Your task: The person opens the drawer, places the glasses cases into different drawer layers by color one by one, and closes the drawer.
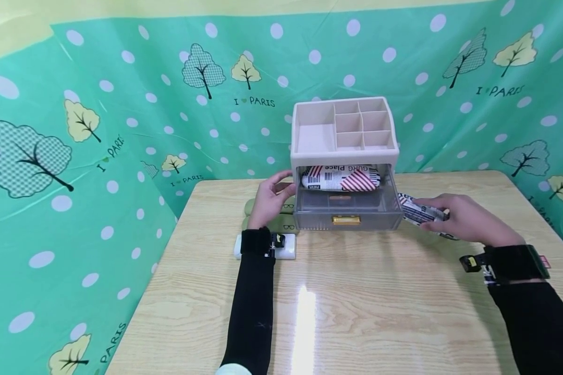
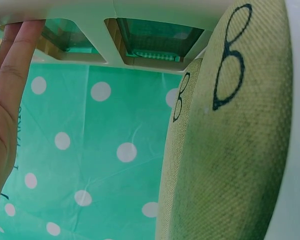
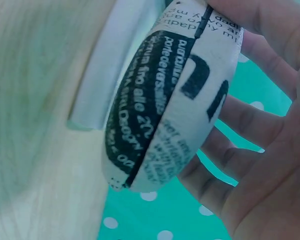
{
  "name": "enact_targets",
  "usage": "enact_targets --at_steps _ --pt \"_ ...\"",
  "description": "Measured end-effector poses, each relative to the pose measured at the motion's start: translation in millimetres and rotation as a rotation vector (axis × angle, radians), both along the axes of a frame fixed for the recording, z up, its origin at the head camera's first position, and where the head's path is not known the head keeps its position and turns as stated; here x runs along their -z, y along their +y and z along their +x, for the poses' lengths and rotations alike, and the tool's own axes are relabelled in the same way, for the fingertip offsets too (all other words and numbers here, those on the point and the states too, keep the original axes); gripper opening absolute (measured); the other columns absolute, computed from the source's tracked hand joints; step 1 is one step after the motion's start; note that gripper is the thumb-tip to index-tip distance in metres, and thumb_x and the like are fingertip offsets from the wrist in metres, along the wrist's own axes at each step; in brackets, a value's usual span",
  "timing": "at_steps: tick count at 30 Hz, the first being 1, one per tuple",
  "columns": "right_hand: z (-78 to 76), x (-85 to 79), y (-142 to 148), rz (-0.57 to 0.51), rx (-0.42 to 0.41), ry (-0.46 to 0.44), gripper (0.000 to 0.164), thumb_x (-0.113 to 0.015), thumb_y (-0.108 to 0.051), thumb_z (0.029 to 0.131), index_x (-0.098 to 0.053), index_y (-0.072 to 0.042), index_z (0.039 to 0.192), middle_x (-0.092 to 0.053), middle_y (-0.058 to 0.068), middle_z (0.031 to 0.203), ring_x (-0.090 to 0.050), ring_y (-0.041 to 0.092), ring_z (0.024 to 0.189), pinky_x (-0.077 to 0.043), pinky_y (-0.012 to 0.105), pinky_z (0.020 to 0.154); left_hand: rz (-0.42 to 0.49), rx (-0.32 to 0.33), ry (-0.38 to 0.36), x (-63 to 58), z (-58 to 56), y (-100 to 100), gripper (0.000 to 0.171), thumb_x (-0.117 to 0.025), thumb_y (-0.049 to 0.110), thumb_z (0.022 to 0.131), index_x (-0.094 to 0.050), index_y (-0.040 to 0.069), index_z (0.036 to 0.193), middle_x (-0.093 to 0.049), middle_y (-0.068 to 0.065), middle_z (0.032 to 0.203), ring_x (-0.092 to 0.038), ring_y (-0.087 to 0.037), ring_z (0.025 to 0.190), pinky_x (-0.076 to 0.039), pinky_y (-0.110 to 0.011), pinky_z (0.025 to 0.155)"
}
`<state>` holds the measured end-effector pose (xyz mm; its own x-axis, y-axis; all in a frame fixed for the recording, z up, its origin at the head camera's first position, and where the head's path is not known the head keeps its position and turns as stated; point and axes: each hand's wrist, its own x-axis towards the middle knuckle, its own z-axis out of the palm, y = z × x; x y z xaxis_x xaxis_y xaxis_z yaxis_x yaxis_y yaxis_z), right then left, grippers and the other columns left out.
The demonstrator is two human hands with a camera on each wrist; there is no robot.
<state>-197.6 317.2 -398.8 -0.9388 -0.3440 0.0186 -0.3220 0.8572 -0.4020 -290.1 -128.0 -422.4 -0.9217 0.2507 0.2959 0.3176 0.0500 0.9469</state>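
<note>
A cream desktop organizer (image 1: 344, 154) stands at the back of the table, its clear grey drawer (image 1: 314, 221) pulled out by the gold handle side. Inside the drawer lies a newspaper-print glasses case (image 1: 322, 181) with red stripes. My left hand (image 1: 268, 202) touches the organizer's left side; in the left wrist view its fingers (image 2: 17, 65) are extended against the frame. At the organizer's right, my right hand (image 1: 466, 219) grips a second newspaper-print glasses case (image 3: 165, 105) between thumb and fingers, tilted and close to the drawer's side.
Two green glasses cases (image 1: 281, 224) with spectacle marks lie left of the organizer, partly behind my left hand. A white object (image 1: 288, 247) lies in front of them, under my left wrist. Green dotted cloth (image 1: 272, 130) hangs behind the table (image 1: 380, 302).
</note>
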Motion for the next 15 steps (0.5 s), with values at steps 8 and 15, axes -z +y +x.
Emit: enact_targets --at_steps 8,15 --pt "0.0 -23.6 -3 0.025 0.014 0.065 0.062 -0.082 -0.029 0.089 -0.06 -0.008 0.144 -0.067 0.021 0.121 -0.061 0.029 0.098 -0.052 0.042 0.076 0.003 0.001 0.004 0.9 -0.5 -1 0.048 -0.072 0.015 0.096 -0.06 0.006 0.141 -0.062 -0.012 0.138 -0.068 -0.029 0.116 -0.058 -0.036 0.096" --pt "-1.5 -43.3 -6 0.044 0.037 0.102 0.063 -0.079 -0.034 0.092 -0.058 -0.01 0.146 -0.065 0.024 0.126 -0.058 0.029 0.092 -0.049 0.037 0.067 0.005 0.01 0.021 1.3 -0.8 -1 0.048 -0.072 0.014 0.096 -0.059 0.006 0.141 -0.061 -0.012 0.139 -0.068 -0.029 0.116 -0.058 -0.035 0.096"
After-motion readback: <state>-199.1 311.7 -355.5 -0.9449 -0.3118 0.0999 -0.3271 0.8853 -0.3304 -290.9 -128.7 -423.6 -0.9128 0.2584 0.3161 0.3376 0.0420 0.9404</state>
